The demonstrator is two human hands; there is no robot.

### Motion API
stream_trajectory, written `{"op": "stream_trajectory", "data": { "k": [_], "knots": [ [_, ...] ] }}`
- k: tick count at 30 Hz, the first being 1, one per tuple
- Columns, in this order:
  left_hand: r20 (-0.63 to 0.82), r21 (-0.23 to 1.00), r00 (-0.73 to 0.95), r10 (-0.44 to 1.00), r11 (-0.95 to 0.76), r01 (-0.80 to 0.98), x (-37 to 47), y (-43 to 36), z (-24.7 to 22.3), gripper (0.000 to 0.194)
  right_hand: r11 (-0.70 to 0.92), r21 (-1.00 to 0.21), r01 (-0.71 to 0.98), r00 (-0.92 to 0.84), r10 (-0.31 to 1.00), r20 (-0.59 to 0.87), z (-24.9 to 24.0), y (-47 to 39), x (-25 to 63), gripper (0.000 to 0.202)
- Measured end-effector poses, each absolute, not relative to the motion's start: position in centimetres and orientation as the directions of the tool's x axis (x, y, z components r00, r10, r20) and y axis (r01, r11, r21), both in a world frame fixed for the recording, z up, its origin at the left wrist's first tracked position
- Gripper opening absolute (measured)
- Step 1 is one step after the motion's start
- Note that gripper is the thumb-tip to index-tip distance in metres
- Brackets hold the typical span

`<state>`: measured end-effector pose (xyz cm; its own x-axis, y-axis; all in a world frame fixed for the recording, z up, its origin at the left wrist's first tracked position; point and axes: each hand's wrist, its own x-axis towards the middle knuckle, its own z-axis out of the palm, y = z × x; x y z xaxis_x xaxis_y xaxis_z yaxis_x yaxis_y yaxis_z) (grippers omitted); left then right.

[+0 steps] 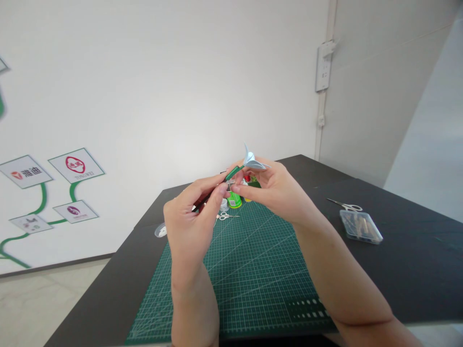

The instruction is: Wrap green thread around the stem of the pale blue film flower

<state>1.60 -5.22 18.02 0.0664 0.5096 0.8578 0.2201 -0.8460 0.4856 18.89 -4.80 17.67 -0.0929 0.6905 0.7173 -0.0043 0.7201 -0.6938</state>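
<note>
A green cutting mat (256,260) lies on a black table (108,284) before a white wall. Above the mat, the left hand (197,207) pinches a dark stem with a green upper part (234,172), topped by a pale blue flower (253,160). The right hand (271,190) is curled beside the bloom; whether its fingers grip the stem, I cannot tell. Scissors (350,207) and a clear box (360,226) sit to the right.
</note>
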Motion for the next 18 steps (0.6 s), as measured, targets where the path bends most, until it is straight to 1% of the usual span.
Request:
{"op": "stream_trajectory", "data": {
  "k": [10,18],
  "knots": [
    [0.851,0.49,0.085,0.518,-0.842,0.224,1.67,-5.48,18.11,0.017,0.734,-0.679,-0.01,-0.113,0.674,0.73,17.58,-4.88,18.87,0.006],
    [0.868,0.469,0.084,0.489,-0.864,0.184,1.65,-5.14,17.91,0.017,0.745,-0.666,-0.027,-0.116,0.66,0.743,17.42,-4.51,18.89,0.008]
  ]
}}
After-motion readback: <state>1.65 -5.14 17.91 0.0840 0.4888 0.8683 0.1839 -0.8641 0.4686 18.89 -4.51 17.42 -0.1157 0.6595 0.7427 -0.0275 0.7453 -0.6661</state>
